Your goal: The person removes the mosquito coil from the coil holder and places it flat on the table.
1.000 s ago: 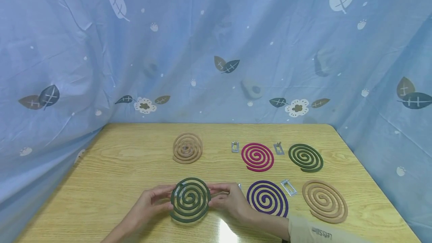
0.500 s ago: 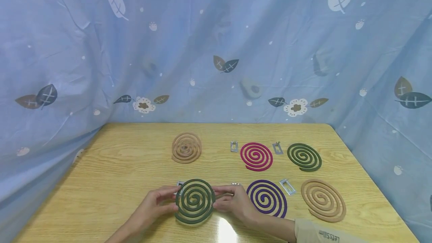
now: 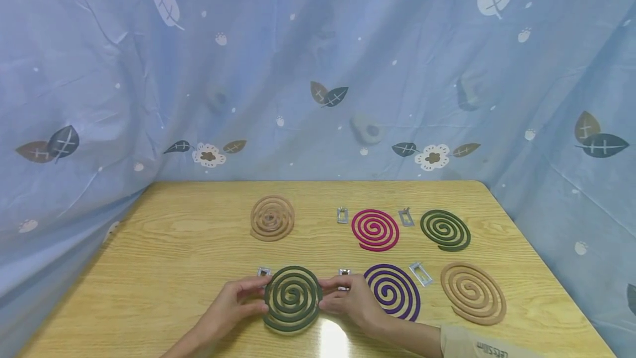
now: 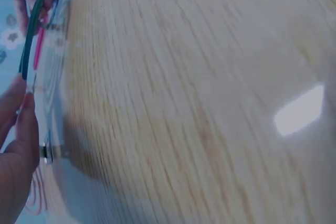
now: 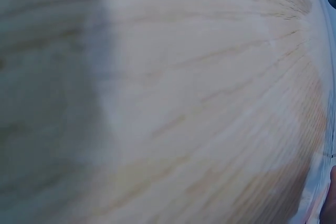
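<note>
A dark green mosquito coil (image 3: 293,293) is held between my two hands near the front of the table. My left hand (image 3: 229,303) pinches its left rim between thumb and fingers. At the opposite rim, my right hand (image 3: 354,300) pinches it the same way. From the left wrist, the coil (image 4: 30,40) appears nearly edge-on above the tabletop. Just behind the left fingertips lies a small metal coil stand (image 3: 264,271), partly covered. Another metal stand (image 3: 344,272) shows behind the right fingers. A purple coil (image 3: 397,291) lies right of the right hand, partly hidden by it.
A tan coil (image 3: 258,231) sits at the back left of the wooden table (image 3: 174,247). Toward the right lie a pink coil (image 3: 375,227), a second green coil (image 3: 445,230) and another tan coil (image 3: 469,290), with metal stands (image 3: 421,274) among them. A blue curtain (image 3: 278,70) surrounds the table.
Both hands have shifted right and slightly toward the front edge with the green coil. The stands behind it show more now. The other coils stay in place while the head view shifts slightly.
</note>
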### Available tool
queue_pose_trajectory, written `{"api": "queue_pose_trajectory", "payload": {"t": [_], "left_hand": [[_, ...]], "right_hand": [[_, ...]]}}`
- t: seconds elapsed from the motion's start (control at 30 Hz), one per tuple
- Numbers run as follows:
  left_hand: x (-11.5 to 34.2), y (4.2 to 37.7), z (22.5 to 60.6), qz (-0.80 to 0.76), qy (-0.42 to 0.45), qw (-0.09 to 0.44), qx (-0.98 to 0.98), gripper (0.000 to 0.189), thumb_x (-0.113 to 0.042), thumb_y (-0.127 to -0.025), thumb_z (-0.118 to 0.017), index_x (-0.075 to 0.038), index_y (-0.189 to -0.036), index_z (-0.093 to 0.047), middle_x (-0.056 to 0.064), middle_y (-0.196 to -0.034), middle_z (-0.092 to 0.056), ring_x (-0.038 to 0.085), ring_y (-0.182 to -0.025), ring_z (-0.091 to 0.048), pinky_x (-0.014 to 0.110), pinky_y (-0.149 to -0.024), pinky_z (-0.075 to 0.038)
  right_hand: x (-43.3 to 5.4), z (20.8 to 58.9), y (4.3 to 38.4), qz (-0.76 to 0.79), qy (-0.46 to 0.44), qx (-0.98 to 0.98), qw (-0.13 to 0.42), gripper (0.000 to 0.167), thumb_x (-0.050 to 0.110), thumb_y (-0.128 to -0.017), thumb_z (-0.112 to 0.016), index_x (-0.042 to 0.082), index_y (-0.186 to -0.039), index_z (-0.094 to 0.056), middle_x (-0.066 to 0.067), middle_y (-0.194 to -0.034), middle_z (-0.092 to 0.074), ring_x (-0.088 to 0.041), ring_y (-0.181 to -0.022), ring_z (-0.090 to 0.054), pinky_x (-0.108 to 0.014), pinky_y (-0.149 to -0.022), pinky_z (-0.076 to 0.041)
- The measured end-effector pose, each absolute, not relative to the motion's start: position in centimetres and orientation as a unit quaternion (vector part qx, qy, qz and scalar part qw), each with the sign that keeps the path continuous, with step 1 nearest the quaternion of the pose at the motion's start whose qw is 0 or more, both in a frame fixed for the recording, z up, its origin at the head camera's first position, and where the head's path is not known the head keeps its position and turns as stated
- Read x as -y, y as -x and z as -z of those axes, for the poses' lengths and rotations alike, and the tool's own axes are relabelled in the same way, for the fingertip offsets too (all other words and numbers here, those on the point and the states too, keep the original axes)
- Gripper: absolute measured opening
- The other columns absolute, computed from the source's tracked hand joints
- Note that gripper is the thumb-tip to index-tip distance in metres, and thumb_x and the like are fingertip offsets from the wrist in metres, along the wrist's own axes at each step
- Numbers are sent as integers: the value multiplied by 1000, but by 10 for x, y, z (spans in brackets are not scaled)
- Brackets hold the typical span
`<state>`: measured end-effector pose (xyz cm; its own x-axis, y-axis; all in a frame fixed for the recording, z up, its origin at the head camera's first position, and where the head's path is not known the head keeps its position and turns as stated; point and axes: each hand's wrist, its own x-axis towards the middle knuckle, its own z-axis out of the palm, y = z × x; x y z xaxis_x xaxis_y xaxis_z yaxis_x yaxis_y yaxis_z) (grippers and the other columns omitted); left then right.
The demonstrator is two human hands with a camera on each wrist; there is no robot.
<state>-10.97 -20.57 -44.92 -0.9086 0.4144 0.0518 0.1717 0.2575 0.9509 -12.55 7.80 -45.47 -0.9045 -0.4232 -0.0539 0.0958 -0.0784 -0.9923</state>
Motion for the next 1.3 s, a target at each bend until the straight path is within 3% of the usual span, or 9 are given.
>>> {"api": "queue_pose_trajectory", "payload": {"t": [0.1, 0.2, 0.3, 0.57, 1.07, 1.3], "left_hand": [[202, 108, 450, -581, -174, 101, -789, 55, -12, -83, -72, 12, -127, -51, 30, -126, -53, 20, -106, -61, 25, -94, -51], [198, 107, 449, -578, -172, 95, -792, 54, -11, -82, -73, 13, -126, -52, 28, -123, -55, 15, -104, -61, 26, -94, -51], [196, 107, 448, -578, -172, 94, -792, 54, -11, -82, -73, 13, -126, -52, 26, -123, -55, 22, -105, -61, 28, -95, -51], [192, 110, 449, -583, -162, 108, -789, 57, -8, -80, -74, 14, -127, -50, 30, -126, -52, 36, -108, -59, 27, -96, -51], [186, 113, 447, -575, -147, 106, -798, 56, -8, -79, -75, 13, -126, -51, 30, -127, -52, 33, -105, -59, 24, -89, -54], [186, 115, 448, -568, -146, 105, -803, 58, -7, -76, -76, 14, -125, -51, 29, -124, -54, 29, -101, -61, 23, -87, -55]], "right_hand": [[-80, 455, 125, 728, 121, -649, 182, 38, -16, -76, -68, -19, -112, -56, -26, -108, -64, -24, -85, -70, -31, -81, -58], [-83, 455, 124, 730, 116, -648, 186, 38, -15, -77, -67, -19, -113, -56, -25, -108, -65, -19, -84, -70, -30, -81, -58], [-85, 454, 124, 726, 113, -652, 187, 37, -14, -79, -67, -18, -114, -56, -25, -107, -65, -16, -83, -70, -29, -81, -58], [-88, 452, 122, 714, 111, -669, 177, 38, -14, -78, -67, -18, -114, -56, -26, -111, -63, -27, -89, -69, -28, -81, -58], [-90, 451, 124, 687, 127, -697, 163, 37, -10, -81, -68, -17, -115, -56, -28, -113, -62, -34, -93, -66, -24, -81, -57], [-90, 451, 126, 679, 140, -703, 159, 37, -9, -82, -68, -18, -115, -56, -28, -111, -63, -18, -87, -67, -20, -78, -57]]}}
